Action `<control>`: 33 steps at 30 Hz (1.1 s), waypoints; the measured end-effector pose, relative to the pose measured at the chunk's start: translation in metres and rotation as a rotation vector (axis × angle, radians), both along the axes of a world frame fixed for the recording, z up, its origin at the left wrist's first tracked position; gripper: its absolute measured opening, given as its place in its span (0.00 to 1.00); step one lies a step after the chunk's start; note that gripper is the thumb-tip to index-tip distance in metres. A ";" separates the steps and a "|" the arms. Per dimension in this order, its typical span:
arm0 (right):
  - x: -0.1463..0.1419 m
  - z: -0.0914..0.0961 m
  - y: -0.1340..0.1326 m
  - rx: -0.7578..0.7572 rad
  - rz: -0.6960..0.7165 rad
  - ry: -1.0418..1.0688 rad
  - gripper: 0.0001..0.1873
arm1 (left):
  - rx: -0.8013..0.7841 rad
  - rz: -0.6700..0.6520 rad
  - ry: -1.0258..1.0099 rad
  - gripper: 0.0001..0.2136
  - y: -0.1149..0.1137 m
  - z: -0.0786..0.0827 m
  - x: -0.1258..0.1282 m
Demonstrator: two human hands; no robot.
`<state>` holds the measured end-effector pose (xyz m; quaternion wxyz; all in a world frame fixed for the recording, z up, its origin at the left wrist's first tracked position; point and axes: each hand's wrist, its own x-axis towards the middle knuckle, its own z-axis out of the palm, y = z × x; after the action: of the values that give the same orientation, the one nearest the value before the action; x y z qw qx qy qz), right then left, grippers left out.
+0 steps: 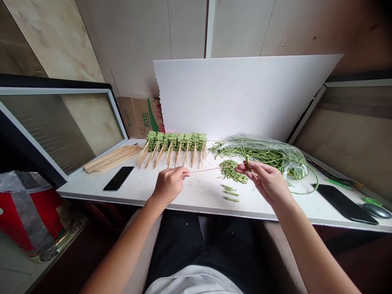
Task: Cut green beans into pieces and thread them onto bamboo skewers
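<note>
My left hand (169, 183) is closed in a pinch on the end of a thin bamboo skewer (208, 169) that points right across the white board (196, 192). My right hand (265, 177) is closed on a short green bean piece (246, 162) at the skewer's tip. A small pile of cut bean pieces (231, 169) lies just under the skewer, with three loose pieces (230, 193) nearer me. Behind, a row of finished bean skewers (176, 146) lies side by side.
A clear bag of long green beans (269, 155) lies right of my hands. Bare skewers (112, 160) are heaped at the left beside a black phone (118, 178). Another phone (346, 203) and a mouse (377, 210) sit far right. A glass-topped cabinet (61, 126) stands left.
</note>
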<state>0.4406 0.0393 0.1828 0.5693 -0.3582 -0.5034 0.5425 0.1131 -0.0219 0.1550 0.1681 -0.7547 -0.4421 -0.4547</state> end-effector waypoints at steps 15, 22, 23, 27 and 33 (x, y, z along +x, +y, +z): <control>-0.010 -0.004 -0.002 0.026 -0.047 0.040 0.15 | -0.028 0.013 -0.029 0.15 0.001 -0.007 0.002; -0.010 -0.006 0.003 0.001 -0.103 0.089 0.17 | -0.072 -0.051 -0.033 0.10 0.003 -0.010 0.006; -0.009 -0.007 0.003 0.006 -0.109 0.088 0.17 | -0.090 -0.065 -0.035 0.09 0.003 -0.011 0.006; -0.009 -0.009 0.003 0.026 -0.119 0.071 0.17 | -0.129 -0.112 -0.049 0.14 0.004 -0.014 0.006; -0.011 -0.013 0.003 0.051 -0.131 0.067 0.17 | -0.076 -0.102 -0.030 0.18 0.005 -0.019 0.008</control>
<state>0.4297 0.0420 0.1695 0.6291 -0.3572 -0.4732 0.5028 0.1210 -0.0169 0.1362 0.1096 -0.7752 -0.4224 -0.4568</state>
